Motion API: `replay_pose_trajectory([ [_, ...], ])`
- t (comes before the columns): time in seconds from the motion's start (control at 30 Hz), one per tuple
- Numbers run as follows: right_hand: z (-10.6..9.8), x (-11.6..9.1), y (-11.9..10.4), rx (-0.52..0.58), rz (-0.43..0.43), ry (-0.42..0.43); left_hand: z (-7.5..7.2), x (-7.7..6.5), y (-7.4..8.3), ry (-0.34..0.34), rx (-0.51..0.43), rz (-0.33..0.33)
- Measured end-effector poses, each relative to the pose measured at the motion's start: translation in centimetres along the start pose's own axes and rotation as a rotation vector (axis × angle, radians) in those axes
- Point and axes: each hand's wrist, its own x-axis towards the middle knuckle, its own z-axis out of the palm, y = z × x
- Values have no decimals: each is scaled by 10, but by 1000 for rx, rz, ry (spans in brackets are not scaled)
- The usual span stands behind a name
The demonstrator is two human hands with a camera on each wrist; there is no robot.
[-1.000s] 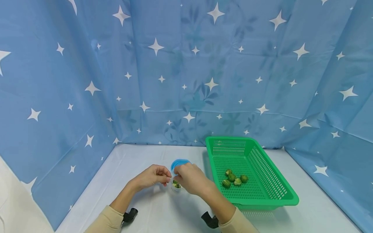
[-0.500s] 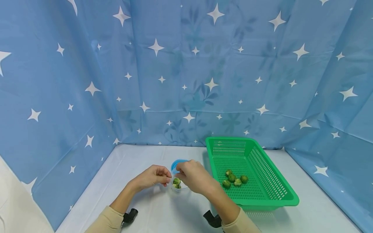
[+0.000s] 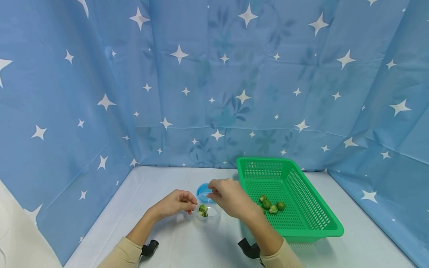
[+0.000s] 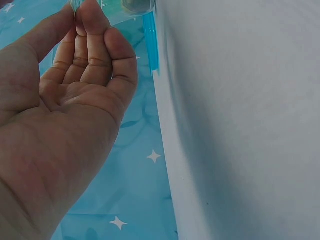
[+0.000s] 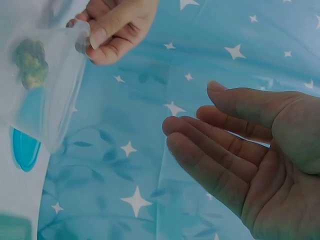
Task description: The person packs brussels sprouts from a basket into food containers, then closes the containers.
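My left hand (image 3: pixel 177 203) pinches the rim of a small clear plastic tub (image 5: pixel 65 95) between thumb and fingers. In the right wrist view, Brussels sprouts (image 5: pixel 32 62) sit inside the tub. From the head, these sprouts (image 3: pixel 203 210) show at the tub's left side. My right hand (image 3: pixel 231 197) hovers just right of and above the tub, apart from it; its fingers (image 5: pixel 215 160) are loosely extended and hold nothing. A blue round lid (image 3: pixel 202 189) lies on the white table just behind the tub, partly seen through clear plastic.
To the right stands a green perforated basket (image 3: pixel 313 195) with several Brussels sprouts (image 3: pixel 273 209) on its floor. A white cloth (image 3: pixel 161 178) covers the table. Blue star-patterned curtains (image 3: pixel 201 93) enclose the back and sides.
My right hand has drawn away to the right and slightly up from over the tub, uncovering the sprouts in it and more of the lid. The left hand has stayed in place.
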Motion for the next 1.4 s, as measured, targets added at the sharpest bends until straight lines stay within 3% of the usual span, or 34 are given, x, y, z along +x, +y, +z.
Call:
replay_pose_trajectory([
  [0.3,-15,-6,6,-6,4,58,0,1,0,6,-3,-2],
  [0.67,-28,-9,14,38,93,104,0,1,0,9,2,-5],
  [1.13,-46,-13,30,81,99,207,-1,1,-2,2,8,-3],
  [1.4,-59,-14,32,72,90,202,-1,1,0,-2,3,1],
])
